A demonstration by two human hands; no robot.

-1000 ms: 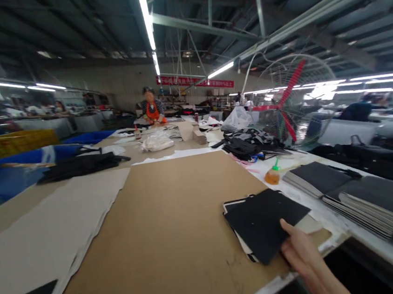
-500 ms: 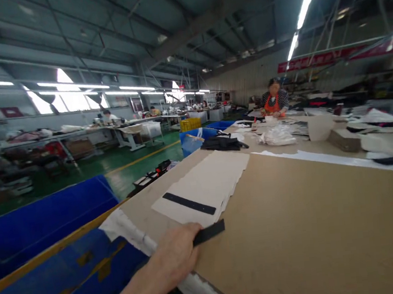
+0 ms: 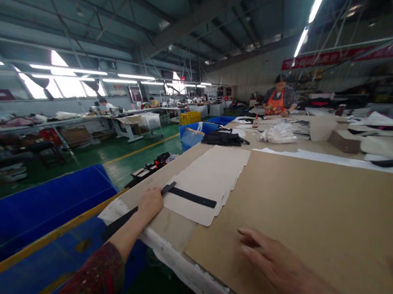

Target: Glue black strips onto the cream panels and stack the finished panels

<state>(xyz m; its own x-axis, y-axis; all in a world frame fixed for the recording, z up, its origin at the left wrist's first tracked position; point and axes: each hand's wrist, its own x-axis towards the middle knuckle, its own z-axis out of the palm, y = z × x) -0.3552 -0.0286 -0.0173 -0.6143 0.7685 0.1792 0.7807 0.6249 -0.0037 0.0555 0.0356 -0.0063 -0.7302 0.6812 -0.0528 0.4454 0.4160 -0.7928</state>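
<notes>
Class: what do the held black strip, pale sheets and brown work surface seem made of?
Held black strip: perhaps coated fabric or leatherette, mostly matt; looks straight, no visible weave.
Pale sheets: maybe card or stiff fabric, matt; thin, flat, overlapping edges.
Brown work surface: probably paperboard, dull; even tan, no visible grain.

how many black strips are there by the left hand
2: one strip held in the left hand, another strip lying on the pale sheets. Others could be hidden underneath.

A person (image 3: pixel 292 94) in an orange apron (image 3: pixel 275 103) is toward the far edge of the worktop (image 3: pixel 173 228), beyond a plastic bag (image 3: pixel 277 134). A blue bin (image 3: pixel 44 200) stands by the near left corner.
</notes>
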